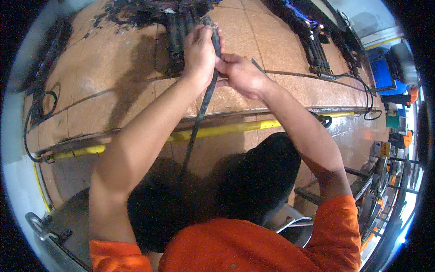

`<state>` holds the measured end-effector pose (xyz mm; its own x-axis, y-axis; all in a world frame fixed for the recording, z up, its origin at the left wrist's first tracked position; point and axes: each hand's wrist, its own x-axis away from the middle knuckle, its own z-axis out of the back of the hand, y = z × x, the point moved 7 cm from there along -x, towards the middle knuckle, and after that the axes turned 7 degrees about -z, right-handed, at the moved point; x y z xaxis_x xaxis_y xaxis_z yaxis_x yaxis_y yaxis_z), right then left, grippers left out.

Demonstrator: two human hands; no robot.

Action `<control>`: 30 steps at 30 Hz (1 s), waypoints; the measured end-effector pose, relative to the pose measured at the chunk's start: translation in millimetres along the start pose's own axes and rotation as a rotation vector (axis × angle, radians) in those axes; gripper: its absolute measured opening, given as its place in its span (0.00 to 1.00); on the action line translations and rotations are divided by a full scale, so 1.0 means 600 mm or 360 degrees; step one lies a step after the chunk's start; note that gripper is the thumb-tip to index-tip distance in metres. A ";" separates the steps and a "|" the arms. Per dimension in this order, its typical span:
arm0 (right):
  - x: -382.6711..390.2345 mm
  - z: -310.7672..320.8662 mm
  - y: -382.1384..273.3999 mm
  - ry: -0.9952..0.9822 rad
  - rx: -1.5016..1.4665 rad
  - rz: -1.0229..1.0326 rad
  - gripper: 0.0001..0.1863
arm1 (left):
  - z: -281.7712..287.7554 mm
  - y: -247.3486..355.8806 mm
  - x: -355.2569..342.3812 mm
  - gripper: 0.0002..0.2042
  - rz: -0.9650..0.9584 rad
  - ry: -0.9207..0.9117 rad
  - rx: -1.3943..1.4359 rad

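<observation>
My left hand (201,56) is closed around the upper end of a long dark hose or strap (199,113), near a grayish end piece (207,21). Just below it, my right hand (240,75) grips the same hose, its fingers wrapped round it. The hose hangs from my hands over the tiled edge toward my legs. Behind my hands sit black burner pipes (176,43) under a sooty metal fitting (158,8) on the tan tiled counter (108,63). A short dark strip shows behind my right hand; what it is I cannot tell.
A second burner with blue flames (308,20) stands at upper right, with black hoses (367,95). A yellow pipe (231,128) runs along the counter's front. At right are blue crates (380,72), metal racks (367,190) and people in orange (405,138). A dark burner assembly is at far left.
</observation>
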<state>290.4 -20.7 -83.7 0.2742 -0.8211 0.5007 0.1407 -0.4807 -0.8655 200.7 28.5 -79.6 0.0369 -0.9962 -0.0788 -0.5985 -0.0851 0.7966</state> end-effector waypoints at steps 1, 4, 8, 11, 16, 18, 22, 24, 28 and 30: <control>-0.002 0.001 0.003 -0.0074 -0.0084 0.0034 0.19 | -0.001 -0.001 -0.007 0.13 0.0078 0.0003 -0.0023; -0.002 -0.011 0.011 -0.0108 -0.0205 0.0122 0.19 | 0.065 0.018 -0.059 0.17 -0.0015 -0.0186 -0.0055; -0.005 -0.016 0.020 0.0119 -0.0028 0.0063 0.20 | 0.292 0.024 -0.137 0.20 0.0123 -0.0266 -0.1725; -0.026 0.042 0.052 0.0355 -0.0034 -0.0072 0.20 | 0.347 -0.035 -0.111 0.22 0.0529 -0.0390 -0.2015; -0.037 0.106 0.066 0.0399 -0.0194 -0.0011 0.17 | 0.289 -0.078 -0.065 0.27 0.0649 -0.0868 -0.1652; -0.041 0.118 0.078 0.0496 -0.0087 -0.0060 0.15 | 0.266 -0.085 -0.056 0.28 0.0455 -0.0804 -0.1884; -0.079 0.150 0.115 0.0380 0.0098 0.0114 0.13 | 0.284 -0.091 -0.079 0.29 0.0170 -0.0790 -0.2022; -0.090 0.110 0.124 0.0122 -0.0090 -0.0081 0.07 | 0.327 -0.098 -0.093 0.31 0.0135 -0.0671 -0.2119; -0.053 0.123 0.139 0.0045 -0.0155 -0.0206 0.05 | 0.268 -0.090 -0.080 0.33 0.0199 -0.0711 -0.2321; -0.068 0.098 0.126 -0.0067 -0.0061 -0.0156 0.05 | 0.326 -0.066 -0.090 0.34 0.0139 -0.0777 -0.2355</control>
<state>345.9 -5.2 -170.5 0.3009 -0.7563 0.5810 0.1323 -0.5702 -0.8108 66.1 88.8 -224.2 -0.3841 -0.9219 0.0513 0.7172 -0.2629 0.6454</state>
